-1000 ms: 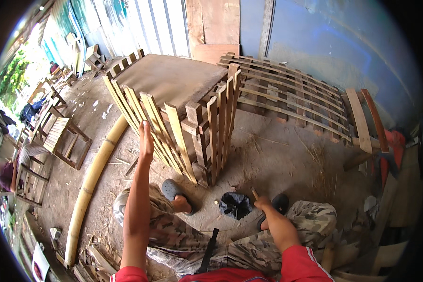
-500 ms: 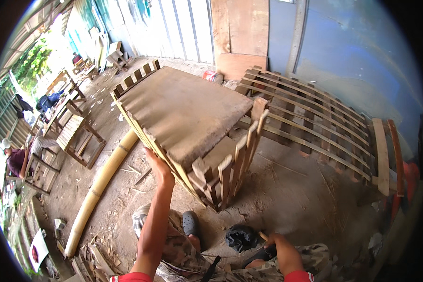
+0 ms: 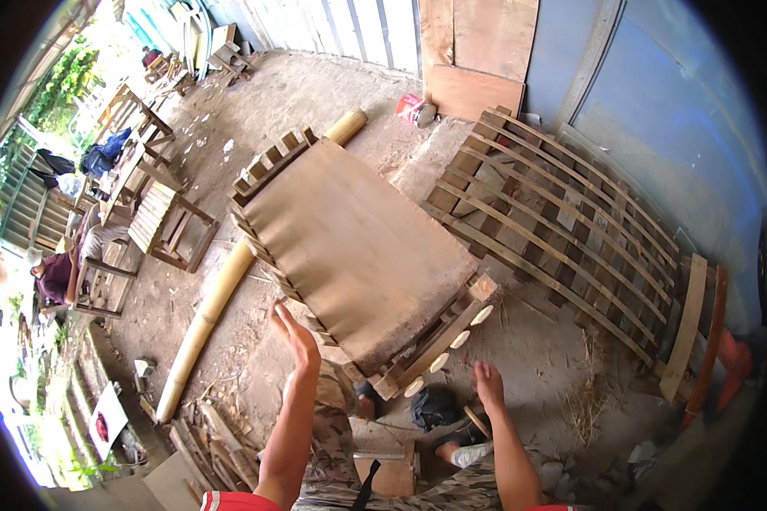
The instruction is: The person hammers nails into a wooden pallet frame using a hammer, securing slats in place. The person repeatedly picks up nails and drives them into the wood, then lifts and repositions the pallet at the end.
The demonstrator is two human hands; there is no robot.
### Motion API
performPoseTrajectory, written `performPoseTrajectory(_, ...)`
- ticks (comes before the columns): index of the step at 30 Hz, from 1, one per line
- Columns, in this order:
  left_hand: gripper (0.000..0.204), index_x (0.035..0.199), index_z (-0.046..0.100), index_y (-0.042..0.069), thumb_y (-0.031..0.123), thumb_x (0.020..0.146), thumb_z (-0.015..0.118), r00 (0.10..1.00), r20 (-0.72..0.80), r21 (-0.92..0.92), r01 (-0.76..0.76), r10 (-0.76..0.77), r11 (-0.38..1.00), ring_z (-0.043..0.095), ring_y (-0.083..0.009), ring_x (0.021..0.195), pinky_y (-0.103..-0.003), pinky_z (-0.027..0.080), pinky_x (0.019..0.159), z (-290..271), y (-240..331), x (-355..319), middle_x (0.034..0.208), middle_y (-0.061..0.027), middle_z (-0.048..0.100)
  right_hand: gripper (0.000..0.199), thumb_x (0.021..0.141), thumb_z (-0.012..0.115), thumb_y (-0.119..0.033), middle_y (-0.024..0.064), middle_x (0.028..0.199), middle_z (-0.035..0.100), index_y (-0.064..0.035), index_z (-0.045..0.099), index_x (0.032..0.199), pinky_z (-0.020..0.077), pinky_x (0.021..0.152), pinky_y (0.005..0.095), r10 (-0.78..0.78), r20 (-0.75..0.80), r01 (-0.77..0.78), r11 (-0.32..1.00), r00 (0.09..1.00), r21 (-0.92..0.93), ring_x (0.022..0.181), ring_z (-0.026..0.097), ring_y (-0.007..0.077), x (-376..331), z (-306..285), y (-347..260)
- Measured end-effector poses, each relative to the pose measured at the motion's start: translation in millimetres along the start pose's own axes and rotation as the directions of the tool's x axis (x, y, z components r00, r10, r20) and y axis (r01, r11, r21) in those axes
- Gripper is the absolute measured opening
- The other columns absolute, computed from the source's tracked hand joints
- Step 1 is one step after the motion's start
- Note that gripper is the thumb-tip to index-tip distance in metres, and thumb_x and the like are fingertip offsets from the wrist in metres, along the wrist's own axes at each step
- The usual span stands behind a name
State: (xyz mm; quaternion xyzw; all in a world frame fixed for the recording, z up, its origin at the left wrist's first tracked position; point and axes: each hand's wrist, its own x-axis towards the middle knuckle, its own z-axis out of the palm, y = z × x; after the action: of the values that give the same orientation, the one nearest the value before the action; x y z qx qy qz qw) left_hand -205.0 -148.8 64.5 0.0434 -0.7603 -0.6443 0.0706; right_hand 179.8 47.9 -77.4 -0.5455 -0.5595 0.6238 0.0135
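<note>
Daylight floods in from the upper left, blown out at that rim; the floor sits in soft shade; fisheye bends edges; black corners vignette; focus sharp.

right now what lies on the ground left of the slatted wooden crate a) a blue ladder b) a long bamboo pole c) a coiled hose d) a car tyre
b: a long pale bamboo pole lies on the dirt along the left side of the slatted wooden crate, running past it from near its far corner toward the person.
</note>
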Motion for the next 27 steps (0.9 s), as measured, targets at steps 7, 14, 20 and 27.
performPoseTrajectory(7, 0.067, 0.144, 0.041, 0.004, 0.045, 0.095, 0.063, 0.846, 0.360, 0.485, -0.529, 0.393, 0.696, 0.036, -0.0340, 0.140, -0.052, 0.029, 0.117, 33.5, 170.7, 115.9, 0.147, -0.0202, 0.040, 0.075, 0.098, 0.048, -0.064, 0.0159, 0.145, 0.047, -0.0040, 0.044, 0.142, 0.0547, 0.095, 0.0548, 0.038, 0.073, -0.070, 0.856, 0.997, 0.512, 0.130, 0.049, 0.0295, -154.9, 46.9, -249.6)
performPoseTrajectory(14, 0.092, 0.153, 0.030, 0.007, 0.055, 0.085, 0.069, 0.753, 0.653, 0.735, -0.657, 0.084, 0.170, 0.032, -0.0367, 0.144, -0.049, 0.027, 0.118, 101.3, 162.8, 267.3, 0.155, -0.0192, 0.036, 0.050, 0.093, 0.068, -0.034, 0.0241, 0.115, 0.068, 0.0061, 0.059, 0.121, 0.0490, 0.094, 0.0437, 0.048, -0.362, -0.044, 0.999, 0.931, 0.020, 0.111, 0.064, 0.0358, -160.3, 99.3, -284.0)
performPoseTrajectory(20, 0.087, 0.149, 0.039, 0.006, 0.062, 0.086, 0.062, 0.651, 0.675, 0.729, -0.660, -0.346, 0.181, 0.060, -0.0448, 0.120, -0.053, 0.047, 0.100, 133.2, 166.0, 320.9, 0.126, -0.0284, 0.064, 0.037, 0.091, 0.068, -0.028, 0.0293, 0.095, 0.070, 0.0064, 0.068, 0.104, 0.0515, 0.084, 0.0502, 0.106, -0.581, -0.205, 0.973, 0.807, -0.107, 0.094, 0.067, 0.0474, -148.2, 114.8, -287.2)
performPoseTrajectory(27, 0.043, 0.114, 0.070, 0.009, 0.046, 0.093, 0.063, 0.539, 0.822, 0.560, -0.703, -0.184, 0.439, 0.066, -0.0405, 0.107, -0.049, 0.050, 0.090, 136.5, 109.1, 375.4, 0.109, -0.0203, 0.071, 0.033, 0.089, 0.065, -0.020, 0.0306, 0.099, 0.070, 0.0077, 0.068, 0.107, 0.0529, 0.086, 0.0486, 0.151, -0.625, -0.213, 0.977, 0.766, -0.025, 0.097, 0.067, 0.0462, -147.4, 119.0, -277.6)
